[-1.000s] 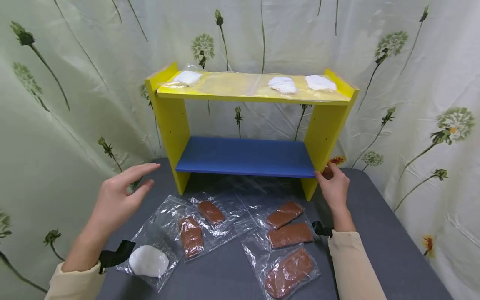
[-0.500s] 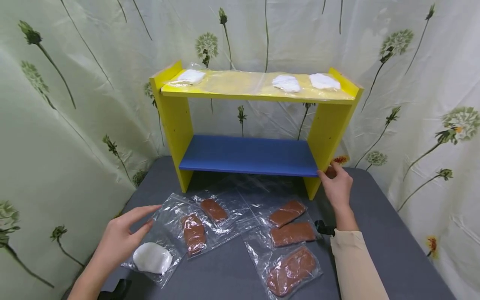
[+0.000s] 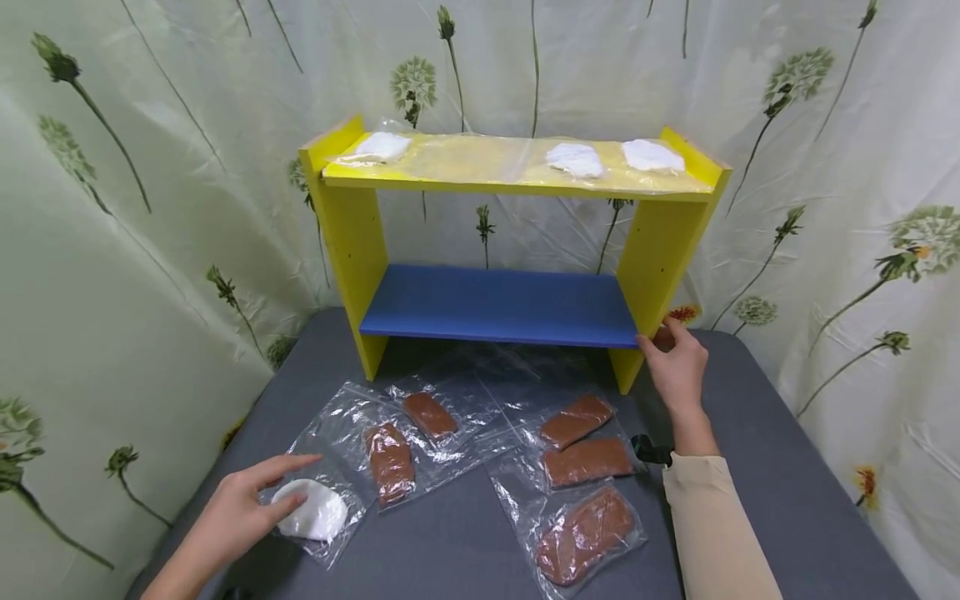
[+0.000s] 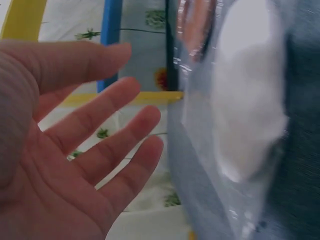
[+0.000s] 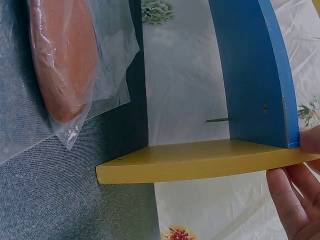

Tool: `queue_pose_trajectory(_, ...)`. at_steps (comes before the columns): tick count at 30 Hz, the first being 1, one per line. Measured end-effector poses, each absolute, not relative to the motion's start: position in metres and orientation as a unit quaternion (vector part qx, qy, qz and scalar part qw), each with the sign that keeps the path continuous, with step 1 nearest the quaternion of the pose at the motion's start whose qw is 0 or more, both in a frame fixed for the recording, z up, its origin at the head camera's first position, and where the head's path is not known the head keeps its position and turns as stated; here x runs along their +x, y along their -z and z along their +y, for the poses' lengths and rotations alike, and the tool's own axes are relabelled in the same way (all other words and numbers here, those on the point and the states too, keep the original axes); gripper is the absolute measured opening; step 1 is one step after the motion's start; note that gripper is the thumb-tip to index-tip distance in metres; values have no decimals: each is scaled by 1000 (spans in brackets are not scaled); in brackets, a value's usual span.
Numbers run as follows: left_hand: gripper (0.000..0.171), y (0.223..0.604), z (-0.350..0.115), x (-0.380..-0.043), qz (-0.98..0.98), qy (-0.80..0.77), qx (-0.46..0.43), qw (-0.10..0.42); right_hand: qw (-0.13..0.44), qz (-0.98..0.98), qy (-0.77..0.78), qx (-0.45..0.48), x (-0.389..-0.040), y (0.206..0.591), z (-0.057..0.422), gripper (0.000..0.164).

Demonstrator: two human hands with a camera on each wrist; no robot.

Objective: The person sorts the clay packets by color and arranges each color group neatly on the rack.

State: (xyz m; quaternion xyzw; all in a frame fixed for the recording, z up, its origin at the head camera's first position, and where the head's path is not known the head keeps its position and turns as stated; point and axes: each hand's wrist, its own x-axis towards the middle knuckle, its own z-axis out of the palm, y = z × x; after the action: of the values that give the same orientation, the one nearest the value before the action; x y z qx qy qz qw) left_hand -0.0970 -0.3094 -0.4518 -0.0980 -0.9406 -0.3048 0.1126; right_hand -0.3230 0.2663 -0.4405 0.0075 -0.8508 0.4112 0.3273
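A white flat lump [image 3: 321, 510] in a clear zip bag lies on the dark table at the front left. My left hand [image 3: 243, 507] hovers beside and over its left part, fingers spread and thumb apart, holding nothing; the left wrist view shows a gap between the fingers and the bag. My right hand [image 3: 678, 367] grips the right yellow side panel [image 3: 660, 267] of a small shelf unit. Its thumb rests at the front by the blue shelf [image 3: 495, 304], while the fingers [image 5: 287, 202] press the panel's outer face.
Several brown flat slabs [image 3: 390, 462] in clear bags lie before the shelf unit, more of them [image 3: 588, 462] to the right. On the yellow top board [image 3: 480, 185] are white pieces [image 3: 573, 158] under plastic film. A flower-print curtain [image 3: 825, 150] hangs behind.
My left hand has come down from beside the shelf unit to the bagged white lump. The right hand keeps its grip on the side panel. The head view has shifted slightly.
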Motion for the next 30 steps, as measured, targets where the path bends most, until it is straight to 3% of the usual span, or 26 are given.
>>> queue_pose_trajectory(9, 48, 474, -322, -93, -934, 335, -108, 54, 325, -850, -415, 2, -323, 439, 267, 41)
queue_pose_trajectory(22, 57, 494, -330, -99, -923, 297, -198, 147, 325, -847, -420, 2, -324, 439, 267, 42)
queue_pose_trajectory(26, 58, 498, -335, -100, -923, 294, -208, 139, 324, -848, -420, 5, -325, 439, 266, 42)
queue_pose_trajectory(30, 60, 502, -342, -100, -925, 295, -221, 93, 320, -849, -421, 7, -323, 440, 266, 40)
